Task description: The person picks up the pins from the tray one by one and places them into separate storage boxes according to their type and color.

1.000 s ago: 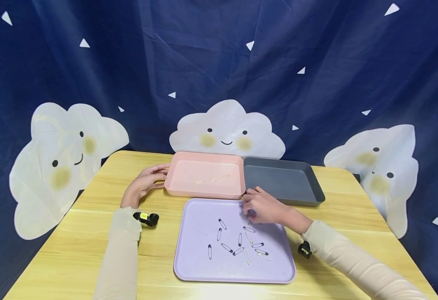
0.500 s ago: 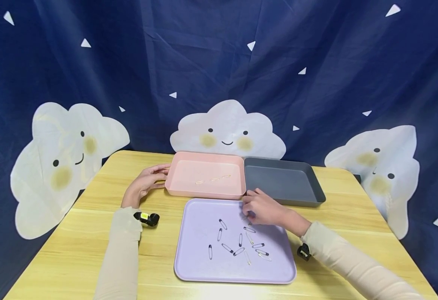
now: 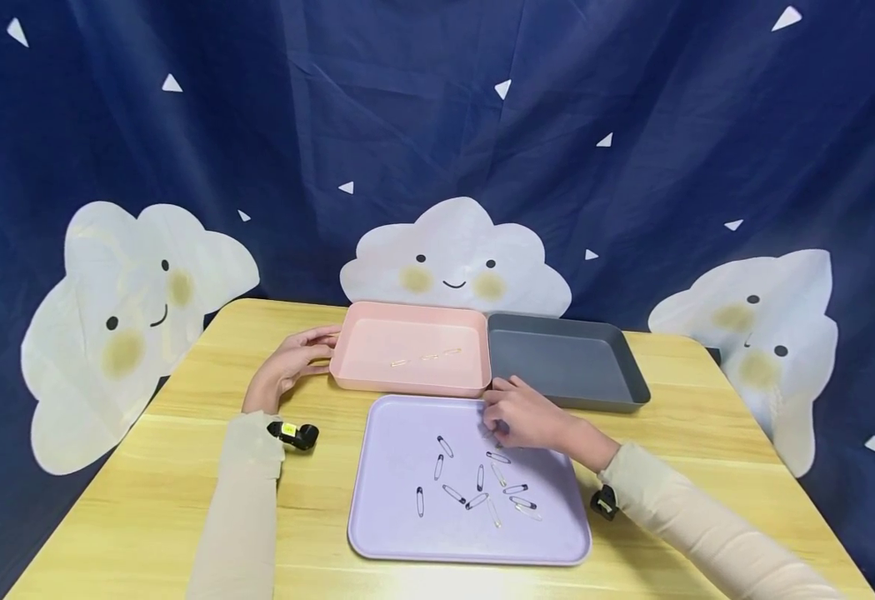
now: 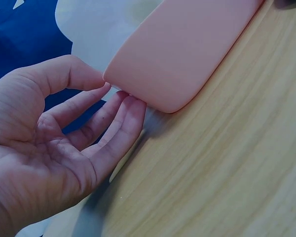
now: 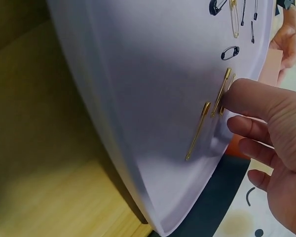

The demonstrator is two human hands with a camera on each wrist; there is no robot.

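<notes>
My left hand point(image 3: 287, 369) touches the left end of the pink tray point(image 3: 411, 387); in the left wrist view the thumb tip meets its rim and the fingertips rest against its side. Over the far right part of the lilac tray point(image 3: 392, 542), my right hand point(image 3: 531, 419) has its fingers down at the surface. In the right wrist view the thumb and a mostly hidden finger pinch a gold safety pin point(image 5: 232, 80), partly covered by the thumb. Two more gold pins lie close by, one point(image 5: 221, 92) beside the thumb and another point(image 5: 197, 131) further off.
Several black safety pins point(image 3: 419, 502) and a few gold ones point(image 3: 493, 512) are scattered over the lilac tray. Inside the pink tray lie three gold pins point(image 3: 430, 357). A dark grey tray point(image 3: 636, 400) stands beside it, all on a wooden table point(image 3: 677, 517).
Both hands stay nearly in place. The right hand's fingers shift only slightly at the lilac tray, and the trays and visible pins stay put.
</notes>
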